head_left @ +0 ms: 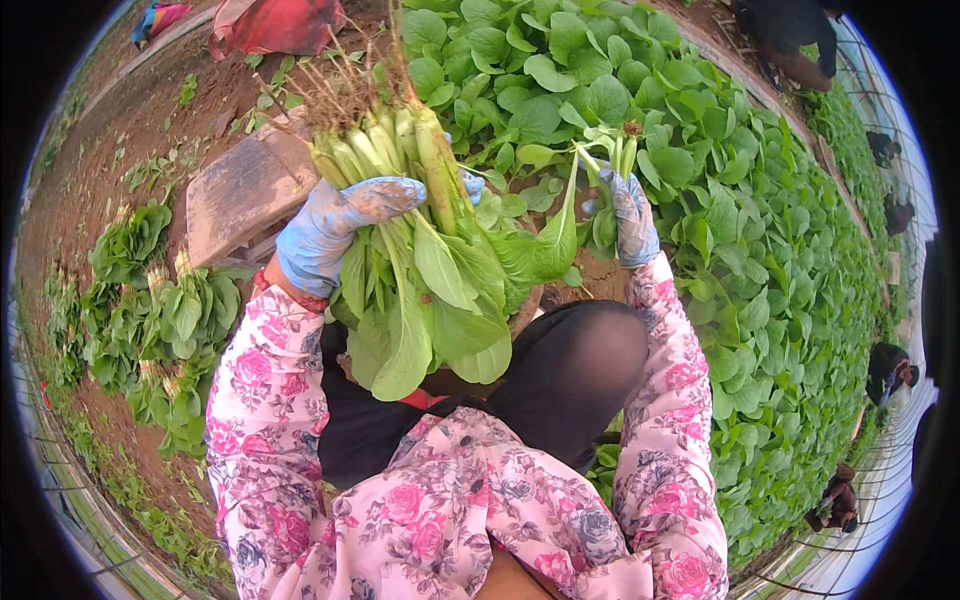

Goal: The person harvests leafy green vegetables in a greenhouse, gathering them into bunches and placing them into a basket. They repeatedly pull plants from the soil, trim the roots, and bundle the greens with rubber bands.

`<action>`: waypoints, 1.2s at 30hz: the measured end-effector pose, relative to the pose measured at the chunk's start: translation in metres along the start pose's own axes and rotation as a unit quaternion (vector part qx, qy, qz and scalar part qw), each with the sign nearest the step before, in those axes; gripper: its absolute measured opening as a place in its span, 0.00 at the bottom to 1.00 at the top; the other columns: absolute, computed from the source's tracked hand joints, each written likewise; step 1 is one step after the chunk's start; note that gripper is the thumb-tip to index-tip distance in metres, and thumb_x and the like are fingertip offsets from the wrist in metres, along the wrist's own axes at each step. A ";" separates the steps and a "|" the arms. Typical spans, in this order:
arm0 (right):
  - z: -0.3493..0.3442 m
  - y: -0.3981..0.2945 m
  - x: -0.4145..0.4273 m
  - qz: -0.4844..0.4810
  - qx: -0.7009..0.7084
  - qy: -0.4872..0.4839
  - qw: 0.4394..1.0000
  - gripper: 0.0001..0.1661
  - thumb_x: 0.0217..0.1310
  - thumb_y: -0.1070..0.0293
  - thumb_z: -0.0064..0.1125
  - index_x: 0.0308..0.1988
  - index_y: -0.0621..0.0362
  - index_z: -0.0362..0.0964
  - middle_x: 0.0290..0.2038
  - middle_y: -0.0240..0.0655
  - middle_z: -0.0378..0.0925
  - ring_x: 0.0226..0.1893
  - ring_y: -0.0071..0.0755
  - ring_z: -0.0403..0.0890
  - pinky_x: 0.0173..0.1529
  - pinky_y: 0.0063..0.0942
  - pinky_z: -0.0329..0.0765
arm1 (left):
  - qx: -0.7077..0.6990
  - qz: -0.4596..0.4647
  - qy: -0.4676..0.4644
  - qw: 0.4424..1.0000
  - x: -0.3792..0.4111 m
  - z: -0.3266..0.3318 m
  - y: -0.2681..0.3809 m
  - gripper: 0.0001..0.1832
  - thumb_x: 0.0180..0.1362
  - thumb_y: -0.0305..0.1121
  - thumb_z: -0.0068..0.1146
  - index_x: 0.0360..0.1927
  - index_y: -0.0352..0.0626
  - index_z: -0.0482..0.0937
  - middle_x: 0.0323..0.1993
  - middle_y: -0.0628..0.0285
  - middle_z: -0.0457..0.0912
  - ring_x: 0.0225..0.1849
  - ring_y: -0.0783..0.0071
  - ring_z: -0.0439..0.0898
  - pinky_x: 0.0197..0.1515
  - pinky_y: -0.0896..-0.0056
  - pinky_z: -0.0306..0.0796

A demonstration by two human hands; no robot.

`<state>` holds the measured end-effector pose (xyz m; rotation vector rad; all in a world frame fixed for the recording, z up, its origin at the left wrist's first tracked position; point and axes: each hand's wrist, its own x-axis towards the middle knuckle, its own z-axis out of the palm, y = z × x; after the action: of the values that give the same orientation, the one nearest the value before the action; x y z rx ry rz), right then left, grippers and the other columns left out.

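My left hand (341,229), in a soiled blue glove, is shut around a thick bunch of leafy greens (431,292). The bunch is held roots up, with its pale stalks above my thumb and its broad leaves hanging over my lap. In a matching glove, my right hand (626,214) grips a few more green plants (619,154), also with the root end upward. One long leaf hangs between the two hands. My right fingertips are partly hidden by stems and leaves.
Dense rows of growing greens (780,300) fill the right side. A muddy wooden stool (251,187) stands left of the bunch. Tied bunches (161,300) lie on bare soil (105,420) at left. Red cloth or sheeting (274,26) lies at the top. Several people crouch along the right edge.
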<state>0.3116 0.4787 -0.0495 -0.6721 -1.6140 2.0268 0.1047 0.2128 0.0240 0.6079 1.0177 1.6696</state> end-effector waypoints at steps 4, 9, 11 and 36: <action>0.053 -0.062 -0.006 -0.040 -0.040 -0.091 0.994 0.17 0.57 0.64 0.44 0.44 0.63 0.65 0.31 0.33 0.71 0.28 0.22 0.71 0.36 0.20 0.69 | 0.006 -0.002 -0.054 0.999 0.025 0.027 -0.021 0.30 0.45 0.38 0.57 0.50 0.32 0.64 0.45 0.51 0.71 0.47 0.64 0.71 0.51 0.66 0.63; 0.123 -0.094 -0.034 -0.074 -0.139 -0.169 0.973 0.17 0.55 0.68 0.47 0.45 0.63 0.64 0.38 0.31 0.72 0.38 0.19 0.69 0.43 0.18 0.66 | -0.055 0.027 -0.046 0.997 0.007 0.036 -0.017 0.24 0.47 0.37 0.54 0.46 0.34 0.68 0.45 0.56 0.72 0.46 0.69 0.71 0.52 0.69 0.63; 0.126 -0.095 -0.036 -0.026 -0.186 -0.174 0.967 0.18 0.54 0.71 0.48 0.46 0.62 0.64 0.40 0.34 0.72 0.39 0.25 0.71 0.45 0.21 0.67 | -0.089 0.034 -0.051 0.994 0.004 0.031 -0.012 0.24 0.47 0.37 0.55 0.45 0.34 0.69 0.44 0.57 0.72 0.45 0.70 0.71 0.51 0.70 0.64; 0.127 -0.102 -0.054 -0.227 -0.195 -0.297 0.907 0.17 0.56 0.75 0.45 0.47 0.64 0.62 0.43 0.32 0.69 0.43 0.25 0.70 0.46 0.20 0.68 | 0.166 0.076 -0.169 0.969 -0.032 0.035 0.028 0.23 0.53 0.37 0.49 0.47 0.27 0.65 0.40 0.49 0.74 0.43 0.62 0.73 0.48 0.62 0.65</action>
<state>0.2793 0.3704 0.0792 0.2462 -2.2926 1.6441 0.1283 0.1915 0.0688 1.1752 1.0245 1.4651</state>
